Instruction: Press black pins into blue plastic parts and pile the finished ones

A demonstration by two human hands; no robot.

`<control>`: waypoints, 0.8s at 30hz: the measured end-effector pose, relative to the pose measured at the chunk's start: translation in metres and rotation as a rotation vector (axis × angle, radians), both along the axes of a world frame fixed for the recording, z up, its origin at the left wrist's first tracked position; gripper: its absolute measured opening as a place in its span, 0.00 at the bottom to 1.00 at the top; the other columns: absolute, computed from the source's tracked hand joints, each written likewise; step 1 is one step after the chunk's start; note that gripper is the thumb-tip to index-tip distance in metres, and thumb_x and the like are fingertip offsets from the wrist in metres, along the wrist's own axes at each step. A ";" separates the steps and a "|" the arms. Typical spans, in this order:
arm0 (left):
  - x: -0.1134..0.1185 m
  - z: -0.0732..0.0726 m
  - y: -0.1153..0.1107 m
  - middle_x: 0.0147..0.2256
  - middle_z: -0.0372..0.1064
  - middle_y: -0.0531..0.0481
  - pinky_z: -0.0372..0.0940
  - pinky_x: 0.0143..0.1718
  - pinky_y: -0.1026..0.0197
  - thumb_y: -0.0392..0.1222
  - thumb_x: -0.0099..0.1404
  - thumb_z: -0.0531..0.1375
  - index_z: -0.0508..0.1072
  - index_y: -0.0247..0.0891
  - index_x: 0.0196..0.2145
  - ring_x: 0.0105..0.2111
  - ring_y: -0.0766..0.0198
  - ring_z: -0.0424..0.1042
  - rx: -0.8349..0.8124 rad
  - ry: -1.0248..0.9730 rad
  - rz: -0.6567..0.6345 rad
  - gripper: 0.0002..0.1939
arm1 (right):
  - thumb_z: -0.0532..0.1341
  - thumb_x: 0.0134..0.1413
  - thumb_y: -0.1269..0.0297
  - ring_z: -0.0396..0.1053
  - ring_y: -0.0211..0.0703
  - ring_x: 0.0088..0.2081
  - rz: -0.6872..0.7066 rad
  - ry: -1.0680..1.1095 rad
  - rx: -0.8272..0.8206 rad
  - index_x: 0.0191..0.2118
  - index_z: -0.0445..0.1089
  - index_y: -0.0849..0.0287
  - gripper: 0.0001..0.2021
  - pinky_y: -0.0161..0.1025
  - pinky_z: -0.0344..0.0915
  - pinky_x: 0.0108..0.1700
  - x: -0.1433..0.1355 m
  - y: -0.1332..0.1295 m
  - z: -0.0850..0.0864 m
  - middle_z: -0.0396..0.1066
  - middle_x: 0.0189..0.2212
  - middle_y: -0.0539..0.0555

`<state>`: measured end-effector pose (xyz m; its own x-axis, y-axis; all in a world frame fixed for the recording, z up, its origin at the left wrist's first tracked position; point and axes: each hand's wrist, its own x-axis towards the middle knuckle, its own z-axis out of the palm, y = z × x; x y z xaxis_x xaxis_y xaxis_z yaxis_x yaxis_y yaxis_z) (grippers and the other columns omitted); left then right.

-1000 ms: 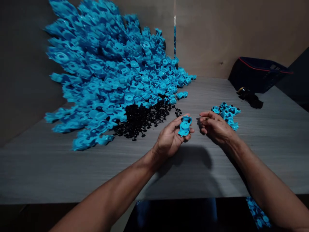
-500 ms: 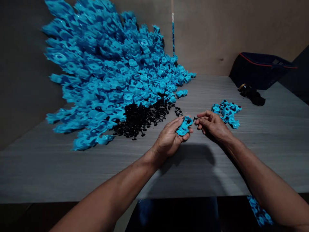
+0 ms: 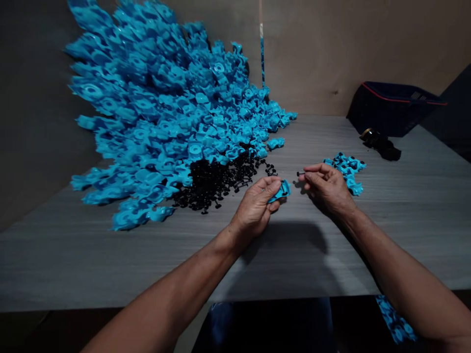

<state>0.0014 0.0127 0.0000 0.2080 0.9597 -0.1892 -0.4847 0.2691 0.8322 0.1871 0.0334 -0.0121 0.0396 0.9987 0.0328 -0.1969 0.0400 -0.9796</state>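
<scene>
Dim, cool light, apparently from overhead; frame corners sink toward black. Soft-edged shadow pools on the surface (image 3: 110, 264) between left hand (image 3: 257, 201) and right hand (image 3: 329, 189), both fairly crisp. Small glints on the blue pile (image 3: 176, 113), its upper left stretched and smeared by wide-angle distortion; black parts (image 3: 208, 181) merge, detail lost.

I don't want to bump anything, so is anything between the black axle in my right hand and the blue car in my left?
Nothing visible stands between the black axle and the blue car; just a gap, grey tabletop below.
</scene>
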 end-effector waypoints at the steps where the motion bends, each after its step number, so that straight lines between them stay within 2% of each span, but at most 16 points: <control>1: 0.000 -0.001 0.001 0.28 0.68 0.52 0.51 0.20 0.71 0.46 0.50 0.75 0.75 0.34 0.33 0.26 0.71 0.67 0.007 0.009 0.002 0.19 | 0.73 0.43 0.54 0.68 0.34 0.23 0.000 0.025 0.027 0.36 0.73 0.58 0.17 0.30 0.58 0.20 0.000 -0.001 0.002 0.78 0.28 0.51; 4: -0.001 -0.004 0.004 0.27 0.69 0.52 0.49 0.18 0.71 0.43 0.46 0.77 0.73 0.33 0.31 0.25 0.72 0.66 0.005 0.063 -0.025 0.20 | 0.74 0.45 0.52 0.70 0.35 0.25 0.008 0.092 0.079 0.36 0.75 0.58 0.18 0.30 0.61 0.21 -0.002 -0.003 0.004 0.77 0.29 0.52; 6: 0.000 -0.007 0.004 0.26 0.70 0.52 0.50 0.19 0.71 0.39 0.44 0.76 0.74 0.34 0.32 0.24 0.72 0.66 0.000 0.122 -0.042 0.19 | 0.74 0.45 0.52 0.67 0.33 0.24 0.031 0.117 0.071 0.36 0.76 0.58 0.17 0.30 0.60 0.21 -0.004 -0.004 0.002 0.75 0.27 0.50; 9: 0.001 -0.008 0.002 0.26 0.72 0.52 0.59 0.24 0.70 0.35 0.46 0.72 0.74 0.34 0.34 0.24 0.70 0.69 0.014 0.228 -0.038 0.16 | 0.75 0.43 0.52 0.63 0.31 0.22 0.082 0.141 0.041 0.34 0.77 0.58 0.16 0.31 0.59 0.21 -0.007 -0.005 -0.001 0.69 0.22 0.46; 12: 0.002 -0.005 -0.001 0.28 0.74 0.51 0.66 0.31 0.66 0.33 0.47 0.71 0.75 0.34 0.35 0.27 0.68 0.72 0.054 0.286 -0.018 0.16 | 0.76 0.43 0.54 0.64 0.32 0.23 0.151 0.152 0.024 0.35 0.77 0.58 0.16 0.32 0.62 0.25 -0.011 -0.008 -0.003 0.69 0.21 0.46; 18: 0.000 -0.002 0.000 0.27 0.74 0.53 0.67 0.32 0.64 0.32 0.45 0.72 0.72 0.35 0.35 0.27 0.67 0.73 0.068 0.242 0.026 0.19 | 0.76 0.42 0.56 0.67 0.34 0.24 0.198 0.143 -0.001 0.33 0.76 0.58 0.16 0.33 0.65 0.28 -0.018 -0.015 -0.004 0.73 0.23 0.48; 24: 0.001 0.000 0.002 0.30 0.74 0.52 0.67 0.30 0.66 0.33 0.45 0.71 0.77 0.33 0.37 0.27 0.69 0.71 0.090 0.138 0.100 0.18 | 0.76 0.43 0.55 0.67 0.35 0.22 0.203 0.139 0.009 0.32 0.75 0.58 0.15 0.34 0.65 0.25 -0.021 -0.015 -0.008 0.72 0.21 0.48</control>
<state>0.0025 0.0149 0.0003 0.0886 0.9886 -0.1219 -0.3854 0.1468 0.9110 0.1660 0.0182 -0.0204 -0.1572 0.9863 0.0505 -0.3347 -0.0051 -0.9423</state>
